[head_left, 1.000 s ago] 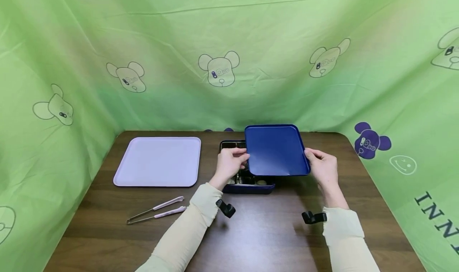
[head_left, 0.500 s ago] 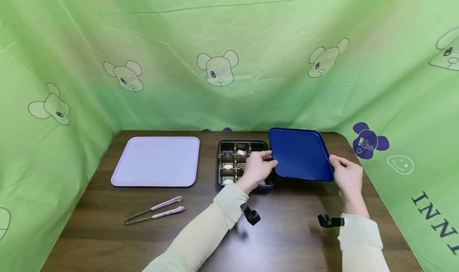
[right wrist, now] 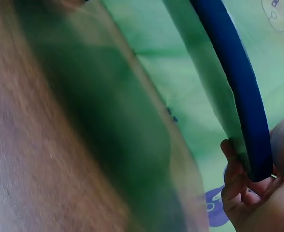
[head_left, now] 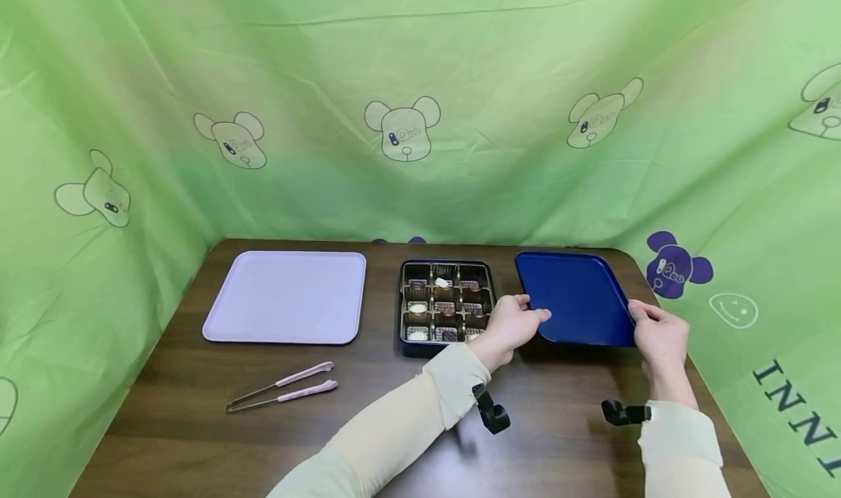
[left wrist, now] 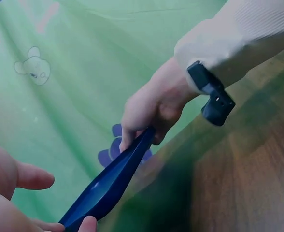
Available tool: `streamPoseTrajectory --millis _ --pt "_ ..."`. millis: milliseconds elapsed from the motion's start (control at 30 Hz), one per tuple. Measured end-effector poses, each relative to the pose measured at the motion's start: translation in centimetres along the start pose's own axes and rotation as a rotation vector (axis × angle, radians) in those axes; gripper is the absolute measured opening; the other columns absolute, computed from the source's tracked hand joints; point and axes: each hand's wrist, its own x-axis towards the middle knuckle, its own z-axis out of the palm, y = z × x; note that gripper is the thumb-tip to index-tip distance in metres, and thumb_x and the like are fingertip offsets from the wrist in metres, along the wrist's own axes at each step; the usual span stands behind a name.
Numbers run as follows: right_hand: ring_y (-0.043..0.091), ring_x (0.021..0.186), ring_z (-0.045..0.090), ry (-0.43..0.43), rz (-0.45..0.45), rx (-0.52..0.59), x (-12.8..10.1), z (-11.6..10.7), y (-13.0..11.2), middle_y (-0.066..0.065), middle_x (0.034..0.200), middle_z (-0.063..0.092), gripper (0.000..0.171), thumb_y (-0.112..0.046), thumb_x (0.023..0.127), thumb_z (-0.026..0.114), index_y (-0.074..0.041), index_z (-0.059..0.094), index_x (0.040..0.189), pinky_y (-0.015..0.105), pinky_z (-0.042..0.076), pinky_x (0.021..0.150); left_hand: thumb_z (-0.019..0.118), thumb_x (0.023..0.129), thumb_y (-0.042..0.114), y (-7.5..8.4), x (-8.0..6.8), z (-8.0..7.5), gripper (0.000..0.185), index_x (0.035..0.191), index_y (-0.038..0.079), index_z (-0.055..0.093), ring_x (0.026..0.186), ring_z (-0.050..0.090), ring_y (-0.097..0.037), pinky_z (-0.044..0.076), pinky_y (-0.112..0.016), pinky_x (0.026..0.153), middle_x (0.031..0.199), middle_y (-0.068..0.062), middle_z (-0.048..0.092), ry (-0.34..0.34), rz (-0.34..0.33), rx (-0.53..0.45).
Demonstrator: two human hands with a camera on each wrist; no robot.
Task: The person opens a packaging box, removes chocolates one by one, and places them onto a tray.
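Observation:
A dark blue lid (head_left: pixel 573 297), square with a low rim and its inner face up, is held right of the box by both hands. My left hand (head_left: pixel 512 325) holds the lid's left edge, thumb on top. At the right edge my right hand (head_left: pixel 662 337) grips the rim; the right wrist view shows its fingers (right wrist: pixel 236 186) beneath the lid. In the left wrist view the lid (left wrist: pixel 110 181) stands clear of the table. The uncovered blue box (head_left: pixel 427 349) has a divided insert with several dark and white chocolates (head_left: pixel 444 308); my left wrist is beside its front right corner.
A lilac tray (head_left: pixel 289 297) lies at the table's left rear. In front of it are tongs (head_left: pixel 282 388) with lilac handles and spread arms. The brown wooden table (head_left: pixel 197 439) is enclosed by green printed cloth (head_left: pixel 315 52) behind and at both sides.
Both hands have carried the blue lid rightward off the box and lowered it toward the table. The box's compartments and chocolates have come into view. The tray and tongs have stayed put.

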Motion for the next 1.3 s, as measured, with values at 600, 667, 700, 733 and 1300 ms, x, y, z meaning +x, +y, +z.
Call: streamPoseTrajectory --millis 600,667,700,733,1300 --pt "0.035 0.124 0.052 0.017 -0.037 -0.209 0.6 0.9 3.2 0.013 0.117 0.070 0.047 -0.037 0.103 0.055 0.001 0.066 0.129 0.042 0.041 0.102 0.076 0.088 0.018 -2.0 -0.2 1.6 0.055 0.136 -0.001 0.056 0.111 0.063 -0.033 0.050 -0.050 0.095 0.136 -0.015 0.056 -0.067 -0.123 -0.102" --pt "0.041 0.130 0.049 0.012 -0.049 -0.232 0.5 1.1 3.3 0.024 0.132 0.061 0.047 -0.037 0.103 0.054 0.001 0.066 0.129 0.049 0.037 0.108 0.076 0.088 0.018 -2.3 -0.1 1.8 0.053 0.133 -0.001 0.057 0.113 0.062 -0.035 0.050 -0.051 0.094 0.135 -0.015 0.056 -0.054 -0.134 -0.104" --pt "0.043 0.131 0.048 0.010 -0.053 -0.239 0.5 1.1 3.3 0.025 0.136 0.059 0.046 -0.036 0.103 0.053 0.000 0.066 0.129 0.051 0.035 0.109 0.076 0.088 0.018 -2.3 0.0 1.9 0.052 0.133 0.000 0.057 0.112 0.061 -0.034 0.050 -0.050 0.093 0.134 -0.015 0.057 -0.050 -0.140 -0.105" --pt "0.044 0.132 0.046 0.009 -0.057 -0.247 0.5 1.1 3.3 0.026 0.137 0.058 0.046 -0.036 0.103 0.053 0.000 0.066 0.129 0.052 0.034 0.110 0.076 0.088 0.018 -2.4 0.0 2.0 0.052 0.132 0.000 0.057 0.111 0.061 -0.033 0.050 -0.050 0.092 0.133 -0.015 0.057 -0.046 -0.142 -0.103" --pt "0.055 0.123 0.048 0.038 -0.204 -0.440 0.4 1.5 3.2 0.026 0.130 0.061 0.040 -0.029 0.104 0.051 0.001 0.069 0.124 0.057 0.036 0.101 0.078 0.084 0.020 -3.1 0.3 2.4 0.054 0.131 0.005 0.059 0.131 0.050 -0.034 0.037 -0.052 0.110 0.137 -0.015 0.054 -0.018 -0.119 -0.121"
